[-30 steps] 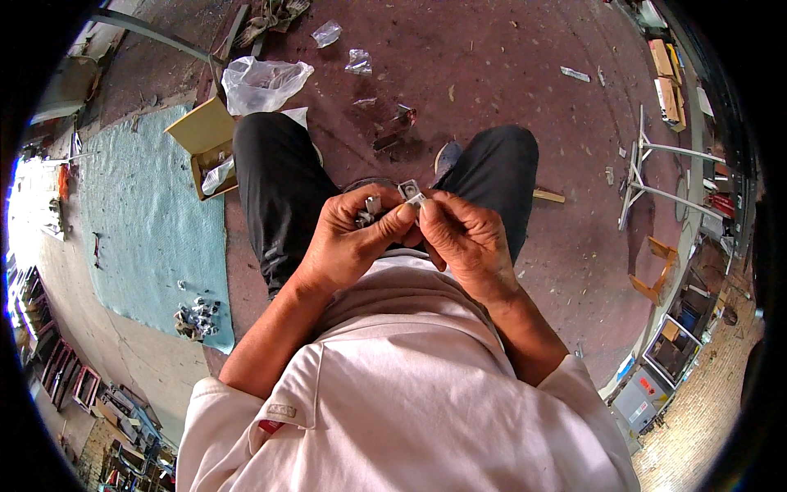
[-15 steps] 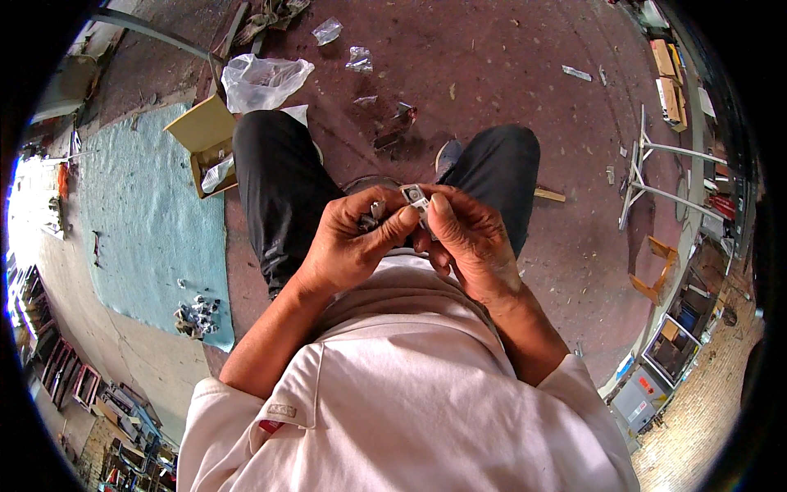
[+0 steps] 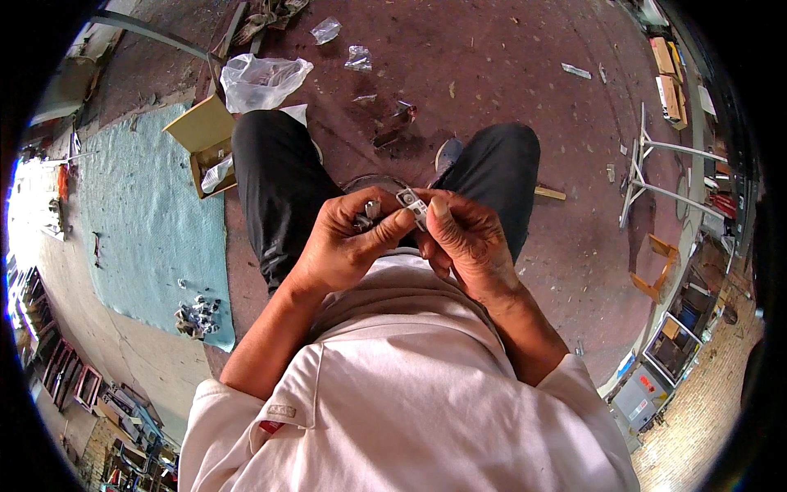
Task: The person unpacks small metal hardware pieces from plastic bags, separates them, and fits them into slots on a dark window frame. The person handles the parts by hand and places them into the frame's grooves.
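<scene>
Between my two hands, in front of my lap, is a small pale metal fitting (image 3: 412, 204) with a round recess at its upper end. My left hand (image 3: 352, 238) is closed, its thumb and forefinger pinching the fitting's left side. More small metal pieces (image 3: 369, 213) are tucked in the curled fingers of that same hand. My right hand (image 3: 474, 242) is closed too, with its thumb pressed on the fitting's right edge. The fitting's underside is hidden by my fingers.
An open cardboard box (image 3: 203, 148) with a plastic bag inside stands left of my knee, beside a blue-green mat (image 3: 147, 221). Several small metal parts (image 3: 197, 316) lie heaped on the mat. A clear plastic bag (image 3: 262, 80) is ahead. At right stands a metal frame (image 3: 641, 168).
The small fitting has tilted and shifted slightly left between my fingertips. My hands stay in nearly the same place, both still gripping it.
</scene>
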Demonstrator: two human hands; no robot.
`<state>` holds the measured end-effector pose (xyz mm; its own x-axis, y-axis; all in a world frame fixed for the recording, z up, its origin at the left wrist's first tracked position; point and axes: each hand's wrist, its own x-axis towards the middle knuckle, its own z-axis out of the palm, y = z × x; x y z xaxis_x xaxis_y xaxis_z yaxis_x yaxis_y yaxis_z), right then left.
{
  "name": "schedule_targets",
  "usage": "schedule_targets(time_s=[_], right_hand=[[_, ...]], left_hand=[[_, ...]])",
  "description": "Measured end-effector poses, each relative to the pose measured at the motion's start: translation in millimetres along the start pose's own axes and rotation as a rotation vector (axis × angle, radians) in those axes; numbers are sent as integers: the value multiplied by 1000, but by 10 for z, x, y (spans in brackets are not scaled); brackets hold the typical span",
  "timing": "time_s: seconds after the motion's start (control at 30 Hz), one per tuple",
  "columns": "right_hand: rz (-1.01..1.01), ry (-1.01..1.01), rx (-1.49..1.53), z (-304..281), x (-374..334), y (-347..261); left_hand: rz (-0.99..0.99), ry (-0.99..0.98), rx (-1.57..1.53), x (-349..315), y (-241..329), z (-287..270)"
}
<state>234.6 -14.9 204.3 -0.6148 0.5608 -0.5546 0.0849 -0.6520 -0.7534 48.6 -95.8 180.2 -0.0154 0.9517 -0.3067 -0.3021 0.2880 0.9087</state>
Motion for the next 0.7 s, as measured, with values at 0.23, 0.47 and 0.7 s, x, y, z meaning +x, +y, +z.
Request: schedule_targets(time_s=[0.23, 0.47, 0.7], right_hand=[[-95, 12, -183, -7, -2, 23], [-267, 54, -338, 56, 13, 29], [-181, 63, -181, 56, 5, 41]], left_hand=[[28, 43, -19, 13, -15, 61], [-23, 36, -30, -23, -33, 61], [13, 62, -98, -40, -2, 141]])
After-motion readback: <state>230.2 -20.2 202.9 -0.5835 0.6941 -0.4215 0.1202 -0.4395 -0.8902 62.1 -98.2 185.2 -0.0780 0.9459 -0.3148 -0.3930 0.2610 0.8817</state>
